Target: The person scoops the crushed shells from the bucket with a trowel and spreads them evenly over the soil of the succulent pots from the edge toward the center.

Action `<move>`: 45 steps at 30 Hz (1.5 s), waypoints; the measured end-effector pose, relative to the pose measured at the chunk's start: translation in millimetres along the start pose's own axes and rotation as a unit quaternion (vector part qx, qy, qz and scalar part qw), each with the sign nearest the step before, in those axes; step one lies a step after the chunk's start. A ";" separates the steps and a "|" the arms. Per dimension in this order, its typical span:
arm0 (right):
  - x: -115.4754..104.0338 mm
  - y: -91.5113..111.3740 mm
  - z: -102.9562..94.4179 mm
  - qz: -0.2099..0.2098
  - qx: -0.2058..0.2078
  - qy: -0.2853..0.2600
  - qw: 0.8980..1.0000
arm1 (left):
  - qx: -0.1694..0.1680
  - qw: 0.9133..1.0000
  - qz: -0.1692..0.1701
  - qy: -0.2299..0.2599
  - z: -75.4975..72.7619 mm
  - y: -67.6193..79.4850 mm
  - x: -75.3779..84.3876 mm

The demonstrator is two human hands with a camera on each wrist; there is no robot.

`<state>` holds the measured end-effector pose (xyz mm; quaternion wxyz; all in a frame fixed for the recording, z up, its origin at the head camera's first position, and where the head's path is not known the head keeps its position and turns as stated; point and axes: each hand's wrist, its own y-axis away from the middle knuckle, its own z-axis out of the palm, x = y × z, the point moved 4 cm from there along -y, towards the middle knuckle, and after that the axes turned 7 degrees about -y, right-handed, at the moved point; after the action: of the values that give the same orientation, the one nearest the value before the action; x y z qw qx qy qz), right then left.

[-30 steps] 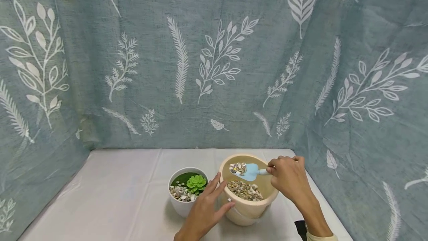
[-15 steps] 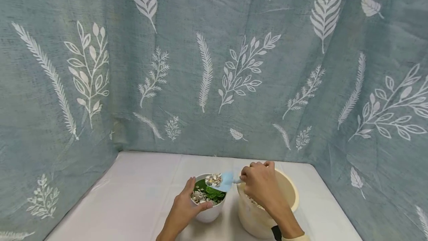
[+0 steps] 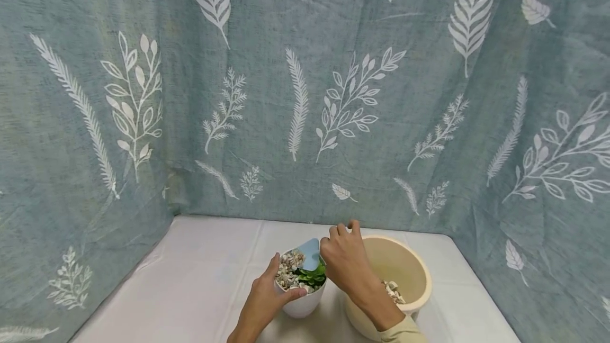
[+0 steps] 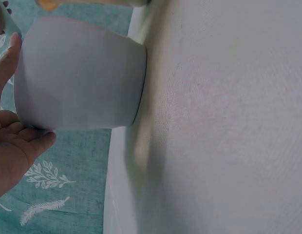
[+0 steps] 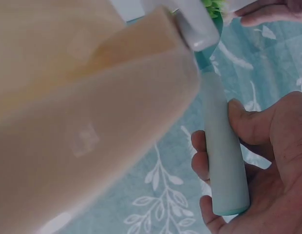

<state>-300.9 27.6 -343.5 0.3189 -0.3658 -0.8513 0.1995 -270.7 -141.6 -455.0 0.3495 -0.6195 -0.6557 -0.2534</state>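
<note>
My left hand [image 3: 265, 295] grips the white pot [image 3: 301, 308] at its left side, thumb along the near rim. In the left wrist view the smooth wall of the pot [image 4: 83, 73] lies between thumb and fingers. Pebbles [image 3: 288, 271] and a green succulent [image 3: 313, 275] fill the pot. My right hand [image 3: 345, 258] holds a small light-blue trowel [image 3: 310, 253], its blade tilted over the pot with pebbles spilling at its edge. The right wrist view shows thumb and fingers curled round the trowel's pale handle [image 5: 223, 146].
A larger cream bucket [image 3: 421, 274] stands close to the right of the pot, under my right forearm, with more pebbles [image 3: 393, 291] inside. White cloth [image 3: 200, 269] covers the table. Blue-green curtains [image 3: 267, 120] with white leaf prints enclose the back and sides.
My right hand has carried the loaded trowel left from above the bucket to the pot and tipped it. More pebbles lie in the pot. My left hand has moved from the bucket's rim onto the pot.
</note>
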 end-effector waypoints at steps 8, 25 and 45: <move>0.4 0.6 -1.1 0.001 0.025 0.028 0.999 | 0.008 1.000 -0.005 -0.008 -3.3 0.6 0.4; 68.1 58.0 -32.0 0.131 0.107 -0.086 0.982 | -0.023 1.000 0.003 -0.012 3.8 -0.5 8.5; 115.1 111.2 -0.2 0.120 -0.098 0.017 0.988 | -0.031 0.971 0.223 -0.075 62.9 13.5 109.8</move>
<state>-306.5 186.5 -361.4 0.2693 -0.4979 -0.8114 0.1456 -265.2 -22.3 -411.0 0.3277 -0.7780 -0.5171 -0.1413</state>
